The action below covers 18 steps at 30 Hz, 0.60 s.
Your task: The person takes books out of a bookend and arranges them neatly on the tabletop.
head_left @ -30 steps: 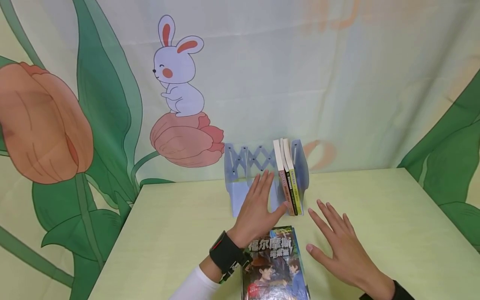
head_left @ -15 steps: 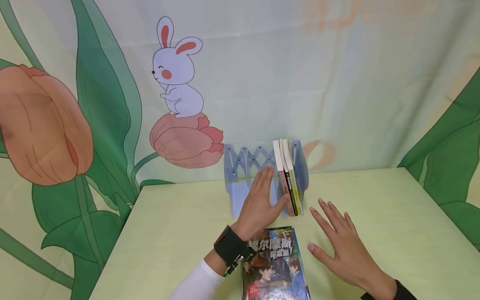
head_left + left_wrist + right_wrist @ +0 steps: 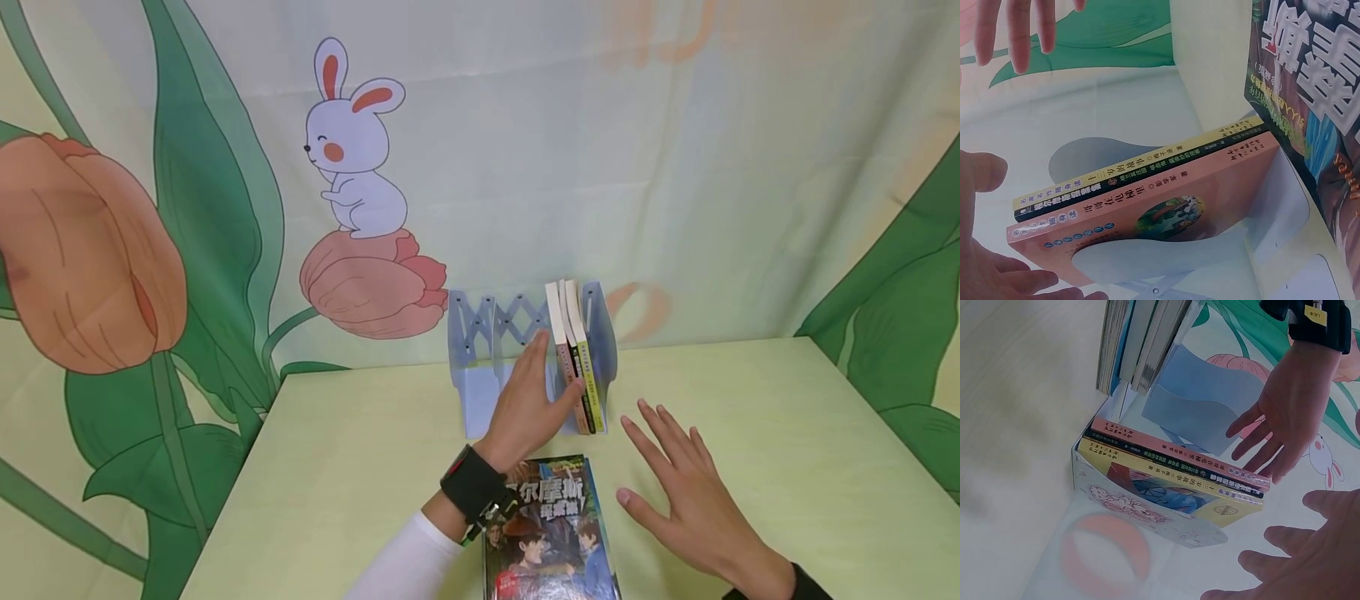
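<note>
Three thin books stand leaning in the right part of a blue-grey expandable book rack [image 3: 480, 400]: a pink book [image 3: 1210, 181], a black book [image 3: 1172, 454] and a yellow book [image 3: 590, 383]. My left hand [image 3: 528, 404] reaches over the rack with straight fingers and spread thumb. Its thumb overlaps the spines in the head view, and in the right wrist view its fingertips are right by the pink book's top end. My right hand [image 3: 686, 500] hovers to the right of the rack, fingers spread, holding nothing.
In front of the rack lies a stack of books [image 3: 1141, 350], the top one a comic-style cover [image 3: 551, 533] with large silver characters. The pale yellow-green table [image 3: 360, 450] ends against a printed cloth backdrop [image 3: 525, 167] with a rabbit and tulips.
My left hand has shifted slightly right and forward, its thumb now over the book spines. The right hand has hardly moved. Books and rack stay where they were.
</note>
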### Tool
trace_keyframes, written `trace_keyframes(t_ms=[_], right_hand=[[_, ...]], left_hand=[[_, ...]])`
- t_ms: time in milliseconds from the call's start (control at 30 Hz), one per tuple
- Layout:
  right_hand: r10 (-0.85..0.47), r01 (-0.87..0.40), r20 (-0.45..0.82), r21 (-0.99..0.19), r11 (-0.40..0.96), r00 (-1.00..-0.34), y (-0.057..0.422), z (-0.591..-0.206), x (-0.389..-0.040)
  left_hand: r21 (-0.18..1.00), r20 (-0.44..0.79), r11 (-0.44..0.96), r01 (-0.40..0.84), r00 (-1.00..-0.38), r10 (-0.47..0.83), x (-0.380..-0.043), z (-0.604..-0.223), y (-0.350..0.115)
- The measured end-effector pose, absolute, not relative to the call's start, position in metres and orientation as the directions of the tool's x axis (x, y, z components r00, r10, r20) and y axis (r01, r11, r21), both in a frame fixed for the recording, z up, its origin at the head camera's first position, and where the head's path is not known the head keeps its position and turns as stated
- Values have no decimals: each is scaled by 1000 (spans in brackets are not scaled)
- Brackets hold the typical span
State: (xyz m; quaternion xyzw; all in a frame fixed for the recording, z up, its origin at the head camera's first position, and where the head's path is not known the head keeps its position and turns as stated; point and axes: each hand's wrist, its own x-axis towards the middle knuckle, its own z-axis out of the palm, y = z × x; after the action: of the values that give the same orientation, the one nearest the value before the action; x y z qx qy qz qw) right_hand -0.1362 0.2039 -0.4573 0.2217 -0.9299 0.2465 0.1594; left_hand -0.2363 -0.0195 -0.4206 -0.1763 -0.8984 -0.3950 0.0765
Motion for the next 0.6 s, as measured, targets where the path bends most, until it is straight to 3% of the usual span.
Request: trace_keyframes(t_ms=[600], right_hand=[[-332, -491, 408, -387, 781, -850, 204, -459, -136]], left_hand=[[750, 235, 577, 323, -946, 224, -247, -424, -9]])
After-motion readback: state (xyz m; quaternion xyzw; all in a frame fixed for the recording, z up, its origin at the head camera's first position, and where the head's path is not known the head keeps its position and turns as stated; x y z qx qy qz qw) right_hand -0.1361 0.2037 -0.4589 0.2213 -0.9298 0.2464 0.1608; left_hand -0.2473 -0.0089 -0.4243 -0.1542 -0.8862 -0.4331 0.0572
